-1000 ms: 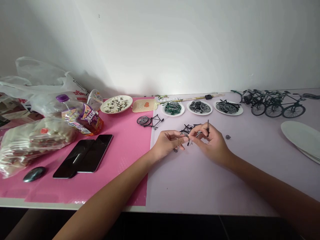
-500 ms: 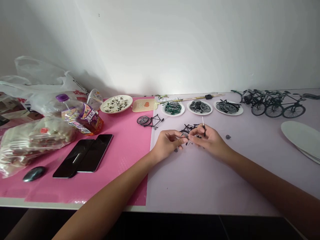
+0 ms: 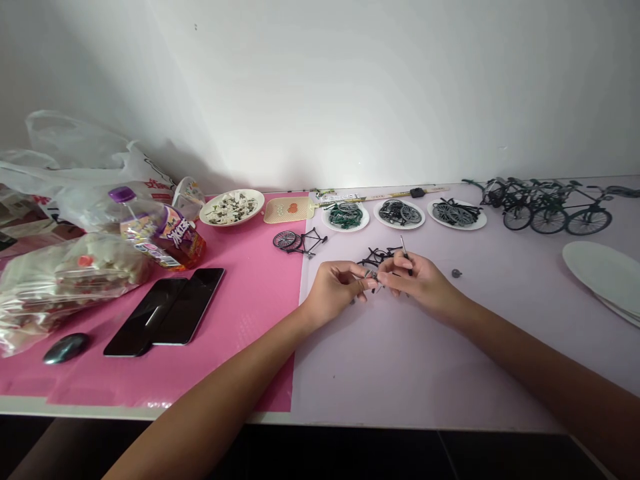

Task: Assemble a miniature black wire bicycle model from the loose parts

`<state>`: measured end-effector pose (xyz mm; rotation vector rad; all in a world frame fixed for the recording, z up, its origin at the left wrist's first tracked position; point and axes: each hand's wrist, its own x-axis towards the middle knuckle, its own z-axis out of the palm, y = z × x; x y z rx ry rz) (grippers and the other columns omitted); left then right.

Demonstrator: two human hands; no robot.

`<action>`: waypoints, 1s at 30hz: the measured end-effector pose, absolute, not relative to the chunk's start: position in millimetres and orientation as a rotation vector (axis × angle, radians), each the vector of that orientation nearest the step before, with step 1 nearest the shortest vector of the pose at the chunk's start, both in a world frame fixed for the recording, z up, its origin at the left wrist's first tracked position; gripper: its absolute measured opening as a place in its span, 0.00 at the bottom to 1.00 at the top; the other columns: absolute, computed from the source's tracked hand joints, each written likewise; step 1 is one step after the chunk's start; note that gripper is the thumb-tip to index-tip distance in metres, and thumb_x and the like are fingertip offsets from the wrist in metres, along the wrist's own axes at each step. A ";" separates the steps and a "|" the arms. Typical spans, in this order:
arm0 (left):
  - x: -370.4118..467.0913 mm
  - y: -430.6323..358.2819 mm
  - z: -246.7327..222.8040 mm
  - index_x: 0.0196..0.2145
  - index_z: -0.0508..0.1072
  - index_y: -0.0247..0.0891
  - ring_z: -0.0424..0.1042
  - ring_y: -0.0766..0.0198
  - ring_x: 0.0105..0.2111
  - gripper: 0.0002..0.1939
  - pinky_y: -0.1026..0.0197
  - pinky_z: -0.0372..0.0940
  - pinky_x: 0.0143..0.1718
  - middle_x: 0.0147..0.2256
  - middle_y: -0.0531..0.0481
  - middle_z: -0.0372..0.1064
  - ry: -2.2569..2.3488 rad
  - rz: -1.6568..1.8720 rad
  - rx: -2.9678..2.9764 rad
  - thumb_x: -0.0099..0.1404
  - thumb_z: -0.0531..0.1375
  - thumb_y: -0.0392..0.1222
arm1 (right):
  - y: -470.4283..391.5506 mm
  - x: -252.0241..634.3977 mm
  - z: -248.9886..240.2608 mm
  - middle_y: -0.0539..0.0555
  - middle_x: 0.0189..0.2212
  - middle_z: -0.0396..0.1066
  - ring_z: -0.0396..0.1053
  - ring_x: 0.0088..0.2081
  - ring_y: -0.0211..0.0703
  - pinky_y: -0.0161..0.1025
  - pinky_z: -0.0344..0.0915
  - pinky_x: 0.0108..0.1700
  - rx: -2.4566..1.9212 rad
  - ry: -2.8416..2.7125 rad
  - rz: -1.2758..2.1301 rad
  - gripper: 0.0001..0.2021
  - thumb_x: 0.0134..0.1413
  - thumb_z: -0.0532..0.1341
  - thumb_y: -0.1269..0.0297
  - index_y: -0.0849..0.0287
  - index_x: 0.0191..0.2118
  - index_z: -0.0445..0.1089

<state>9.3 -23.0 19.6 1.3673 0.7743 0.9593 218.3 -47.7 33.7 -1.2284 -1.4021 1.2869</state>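
Note:
My left hand (image 3: 336, 287) pinches a small dark part (image 3: 371, 274), too small to name, between thumb and fingertips. Meeting it there, my right hand (image 3: 417, 280) has its thumb and forefinger at the same part, while a thin screwdriver (image 3: 404, 248) with a dark handle sticks up between its fingers. Just behind the hands lies a black toy bicycle frame (image 3: 375, 255), partly covered by them. A small grey round piece (image 3: 457, 273) rests to the right. Further left lies a second black bicycle frame (image 3: 299, 242) with one wheel fitted.
White plates of green parts (image 3: 345, 227), black parts (image 3: 400, 223) and grey wheels (image 3: 457, 224) line the wall. Several model bicycles (image 3: 555, 210) stand at right near stacked plates (image 3: 605, 273). Two phones (image 3: 170, 313), a bottle (image 3: 167, 233) and bags (image 3: 75, 267) occupy the left.
The screwdriver in my right hand has tilted slightly left and sits a little lower. My fingers have shifted slightly around the small part; both hands stay in nearly the same place.

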 end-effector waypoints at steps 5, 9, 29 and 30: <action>9.6 -22.1 21.0 0.30 0.78 0.35 0.71 0.69 0.21 0.27 0.65 0.61 0.23 0.25 0.51 0.74 0.776 0.930 1.331 0.48 0.79 0.61 | -47.4 218.7 33.7 0.55 0.38 0.79 0.65 0.28 0.39 0.39 0.65 0.29 -1.227 -1.422 1.253 0.35 0.46 0.77 0.42 0.52 0.31 0.48; 9.9 -22.3 22.1 0.30 0.77 0.34 0.71 0.69 0.21 0.28 0.66 0.60 0.23 0.25 0.52 0.74 0.778 0.910 1.309 0.47 0.79 0.61 | -46.8 218.6 33.0 0.55 0.38 0.79 0.64 0.27 0.38 0.39 0.65 0.29 -1.221 -1.426 1.230 0.36 0.45 0.77 0.40 0.52 0.29 0.48; 6.0 -13.3 20.1 0.34 0.77 0.32 0.71 0.70 0.20 0.31 0.65 0.67 0.20 0.30 0.50 0.74 0.835 1.014 1.212 0.47 0.79 0.61 | -46.7 221.6 19.0 0.52 0.33 0.72 0.66 0.30 0.43 0.40 0.64 0.31 -1.335 -1.598 0.682 0.19 0.67 0.63 0.42 0.53 0.39 0.74; 5.6 -12.9 19.4 0.34 0.77 0.33 0.71 0.69 0.20 0.31 0.65 0.67 0.20 0.30 0.50 0.74 0.839 1.016 1.218 0.48 0.79 0.61 | -46.1 222.0 18.2 0.53 0.34 0.74 0.67 0.31 0.44 0.40 0.65 0.32 -1.319 -1.594 0.649 0.18 0.66 0.64 0.43 0.53 0.39 0.76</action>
